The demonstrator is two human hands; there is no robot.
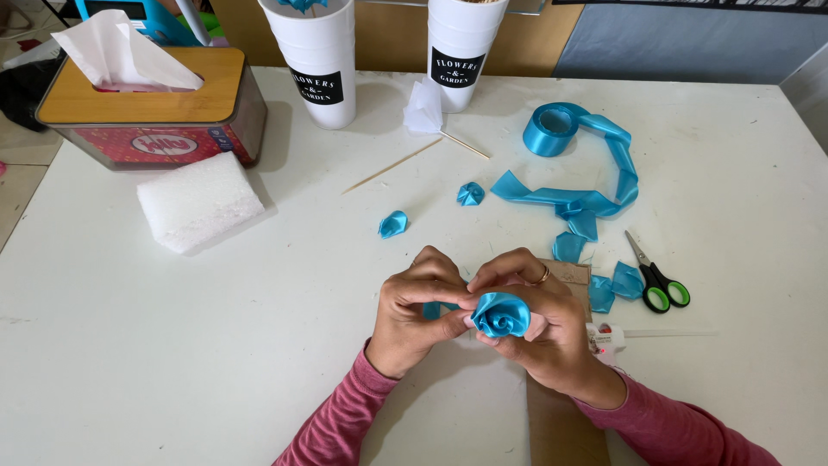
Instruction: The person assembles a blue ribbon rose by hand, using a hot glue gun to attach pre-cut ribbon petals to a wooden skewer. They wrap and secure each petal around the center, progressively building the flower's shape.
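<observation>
While two white buckets (323,60) stand behind, left hand (414,311) and right hand (535,324) both pinch one ribbon rose (500,314); two folded petals (393,223) lie apart.

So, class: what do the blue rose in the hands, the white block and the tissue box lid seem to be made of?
Blue rose, held by both hands (left hand, right hand): satin-like ribbon, judging by its glossy sheen and soft folds. White block: probably foam, matte with a grainy, porous surface. Tissue box lid: looks like wood or bamboo, smooth and tan.
</observation>
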